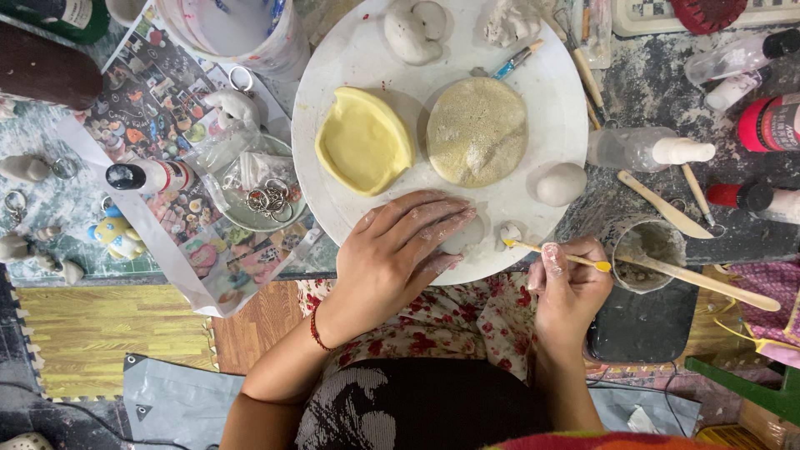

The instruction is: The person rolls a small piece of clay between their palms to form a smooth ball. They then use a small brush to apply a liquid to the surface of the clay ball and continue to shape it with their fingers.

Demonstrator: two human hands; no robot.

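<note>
A: Starting left of the round white board [333, 167]: a shallow glass dish [287, 212] of metal rings [268, 200] sits just off its left edge, on the printed sheet.

B: And on the board itself, the left hand [400, 250] lies flat, fingers spread narrow, pressing down on a small pale clay piece [463, 237] at the near rim. Clay dust all over those fingers.

A: Above that hand, the yellow clay dish [363, 142] and the speckled tan disc [476, 131] sit side by side, almost touching.

B: Now the right hand [568, 287], just off the board's near right edge, pinching a thin yellow-tipped stick tool [560, 256], its point aimed in at a tiny clay bit [510, 232].

A: Risk here, I'd say: the piece sits right at the rim. Lean too hard and it flattens or slides off onto the lap.

B: And that right elbow swings near the grimy water cup [642, 254] just right of the board. A nudge could well tip it.

A: A dusty palm could smear the yellow dish too.
</note>
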